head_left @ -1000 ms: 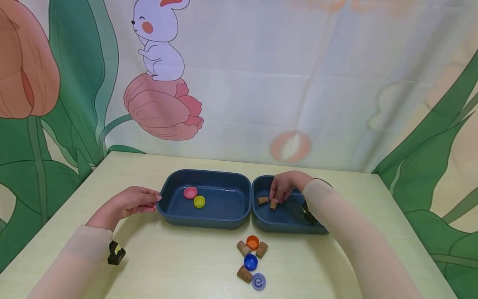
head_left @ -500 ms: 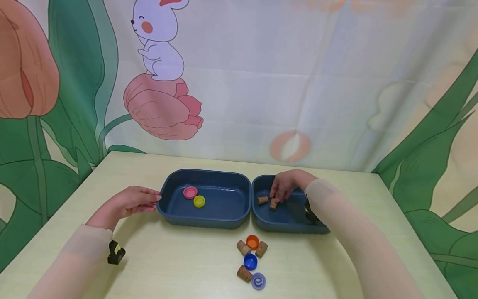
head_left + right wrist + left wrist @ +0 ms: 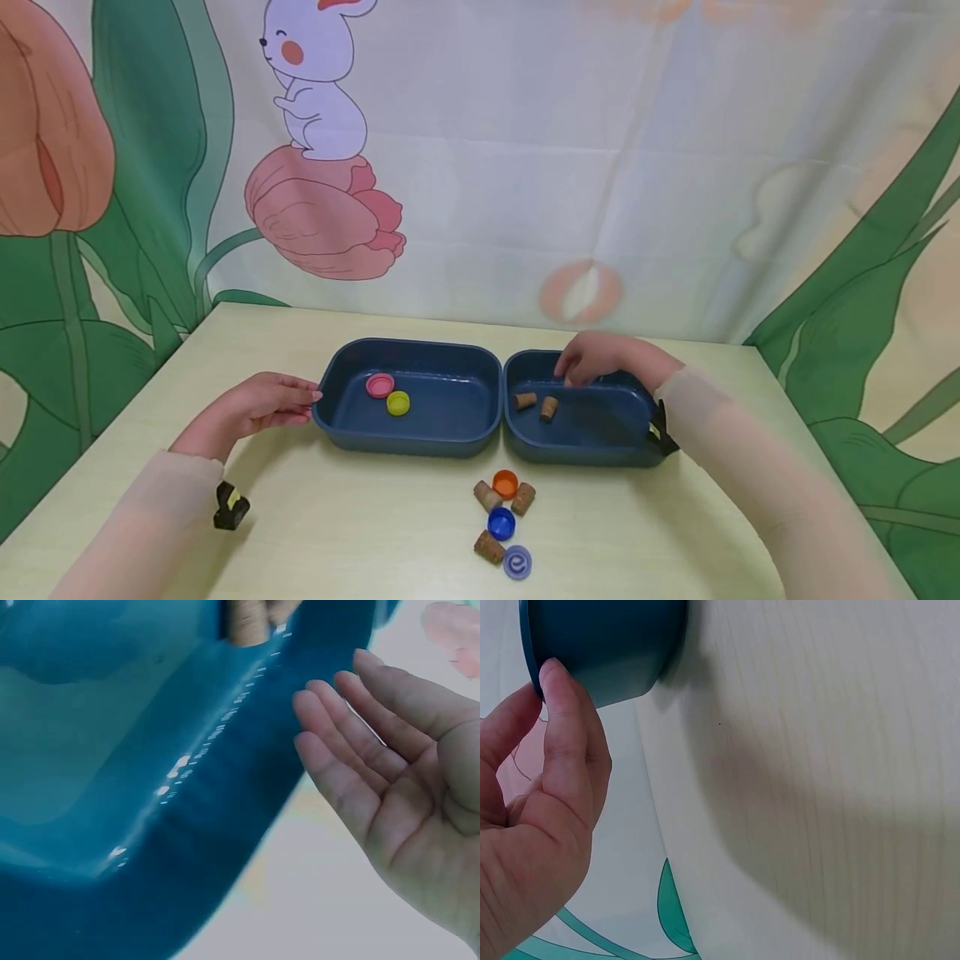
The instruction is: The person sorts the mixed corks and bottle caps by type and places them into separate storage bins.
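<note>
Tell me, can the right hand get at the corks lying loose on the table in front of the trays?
Probably yes: the right hand is open and holds nothing, and the corks lie uncovered on the table.

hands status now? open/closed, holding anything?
Left hand: open, fingertips touching the left blue tray.
Right hand: open, empty, over the right blue tray.

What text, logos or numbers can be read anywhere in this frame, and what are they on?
"e": a single white letter or swirl-shaped mark moulded on the pale blue bottle cap, lying on the table in front of the trays.
Nothing else carries writing: the other caps, the corks, the trays and the backdrop show none.
</note>
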`<state>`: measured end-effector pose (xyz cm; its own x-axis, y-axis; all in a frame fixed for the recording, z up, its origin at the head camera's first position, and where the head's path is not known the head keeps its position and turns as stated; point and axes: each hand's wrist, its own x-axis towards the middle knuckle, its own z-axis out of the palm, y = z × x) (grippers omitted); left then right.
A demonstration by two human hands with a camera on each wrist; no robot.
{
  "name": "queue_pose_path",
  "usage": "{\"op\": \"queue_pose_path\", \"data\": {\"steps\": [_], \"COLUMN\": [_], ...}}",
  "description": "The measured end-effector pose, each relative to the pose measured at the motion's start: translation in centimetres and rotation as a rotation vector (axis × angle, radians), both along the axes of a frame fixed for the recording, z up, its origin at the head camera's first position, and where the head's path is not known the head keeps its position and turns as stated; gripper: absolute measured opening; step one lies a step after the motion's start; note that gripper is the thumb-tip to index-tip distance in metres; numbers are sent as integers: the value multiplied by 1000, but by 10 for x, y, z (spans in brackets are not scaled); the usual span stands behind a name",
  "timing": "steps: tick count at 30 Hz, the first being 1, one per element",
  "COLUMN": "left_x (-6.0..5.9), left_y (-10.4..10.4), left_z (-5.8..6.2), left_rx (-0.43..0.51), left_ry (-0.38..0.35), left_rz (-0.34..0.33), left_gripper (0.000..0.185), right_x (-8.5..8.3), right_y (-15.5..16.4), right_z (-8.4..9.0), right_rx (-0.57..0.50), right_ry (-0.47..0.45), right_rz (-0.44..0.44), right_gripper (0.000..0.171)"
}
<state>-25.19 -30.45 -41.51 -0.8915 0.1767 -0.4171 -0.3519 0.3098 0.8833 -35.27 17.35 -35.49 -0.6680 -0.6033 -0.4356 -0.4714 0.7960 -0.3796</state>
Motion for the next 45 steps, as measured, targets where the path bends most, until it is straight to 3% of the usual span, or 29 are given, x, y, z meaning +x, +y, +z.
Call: {"op": "queue_pose_path", "data": {"steps": [9, 13, 18, 23, 45], "left_x": [-1, -1, 0, 0, 1], "left_y": [0, 0, 0, 0, -1], "left_z": [3, 3, 1, 0, -1], "left_rx": [-9, -6, 1, -3, 32], "left_ry": [-8, -11, -17, -17, -19], "left_rz": [-4, -11, -12, -8, -17], "left_gripper": [52, 51, 52, 53, 51], "right_x": [53, 79, 107, 127, 169], "right_y": [9, 10, 13, 15, 7], "right_z": [18, 22, 21, 7, -56], "right_rx": [-276, -341, -384, -410, -511], "right_ry": [196, 222, 181, 119, -178], "right_rz": [-81, -117, -138, -112, -120], "right_gripper": [25, 19, 19, 19, 24]}}
